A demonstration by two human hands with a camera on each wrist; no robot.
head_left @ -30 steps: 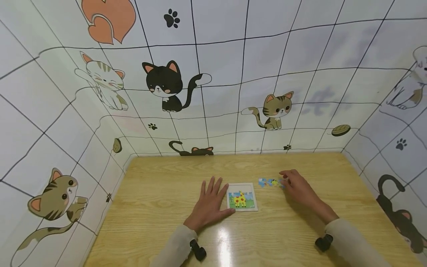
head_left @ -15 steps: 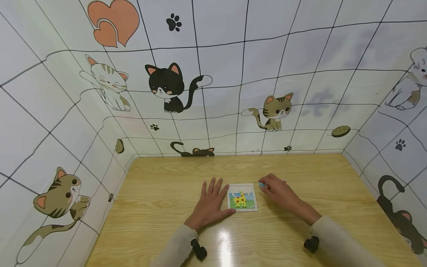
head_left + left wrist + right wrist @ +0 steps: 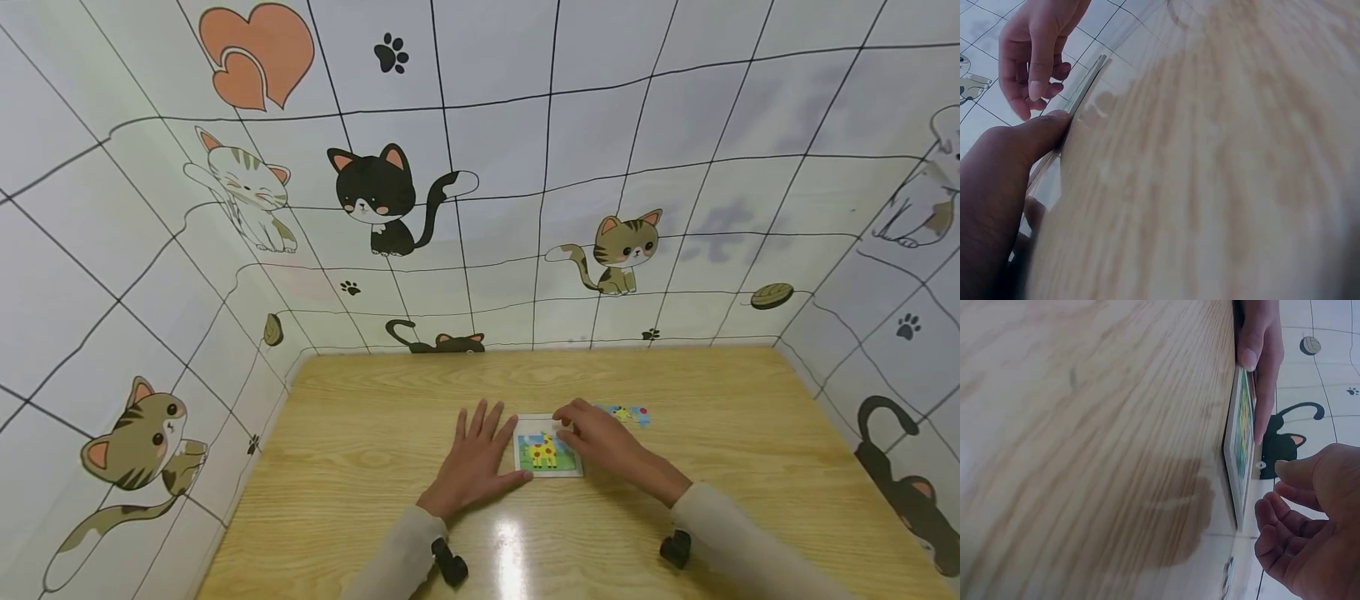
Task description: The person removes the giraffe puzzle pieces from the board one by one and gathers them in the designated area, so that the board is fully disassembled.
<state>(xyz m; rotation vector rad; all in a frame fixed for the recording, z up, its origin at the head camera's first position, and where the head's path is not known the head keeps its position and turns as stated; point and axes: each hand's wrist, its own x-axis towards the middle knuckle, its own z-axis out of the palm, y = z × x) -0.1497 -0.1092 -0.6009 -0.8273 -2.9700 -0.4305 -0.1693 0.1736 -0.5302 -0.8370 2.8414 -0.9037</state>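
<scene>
A small jigsaw puzzle in a white frame [image 3: 558,475] shows a yellow giraffe with red spots; bare white shows along its top. My left hand [image 3: 474,457] lies flat on the table with spread fingers, its thumb on the frame's lower left corner and its index finger along the left side. Over the upper right of the puzzle is my right hand [image 3: 600,437], thumb and index finger drawn together around a puzzle piece that the fingers hide now. In the right wrist view the right hand [image 3: 1304,531] hovers beside the puzzle board [image 3: 1242,440].
Several loose puzzle pieces [image 3: 622,413], blue with yellow and red, lie in a row right of the frame, partly behind the right hand. The wooden table [image 3: 360,417] meets walls [image 3: 510,225] printed with cartoon cats at the back and sides.
My right hand took a blue puzzle piece from the left end of the row and moved left with it to the frame's upper right. The left hand stayed in place.
</scene>
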